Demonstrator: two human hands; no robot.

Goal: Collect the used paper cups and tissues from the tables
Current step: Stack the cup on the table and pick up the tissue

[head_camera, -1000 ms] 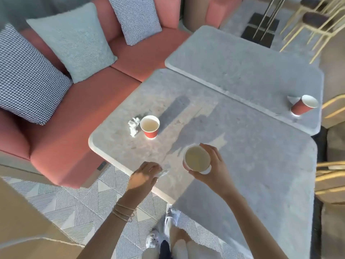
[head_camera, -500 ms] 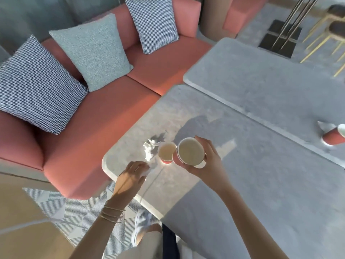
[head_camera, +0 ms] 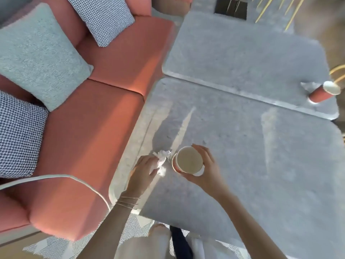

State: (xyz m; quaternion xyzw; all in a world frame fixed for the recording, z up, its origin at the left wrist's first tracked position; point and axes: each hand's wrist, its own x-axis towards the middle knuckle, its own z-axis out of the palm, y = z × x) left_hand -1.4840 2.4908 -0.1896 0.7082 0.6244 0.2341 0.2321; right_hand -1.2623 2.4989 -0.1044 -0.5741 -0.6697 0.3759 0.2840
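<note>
Cup [head_camera: 188,162] held in right hand [head_camera: 208,171] | tissue [head_camera: 162,161] gripped by left hand [head_camera: 143,171]

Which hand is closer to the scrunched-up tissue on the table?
Left. The left hand is right on the crumpled tissue, fingers gripping it. The right hand is farther off, holding the paper cup that sits between it and the tissue.

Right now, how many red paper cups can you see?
2. One red paper cup is in the right hand; the other sits on the far grey table. More may hide under the held one.
</note>
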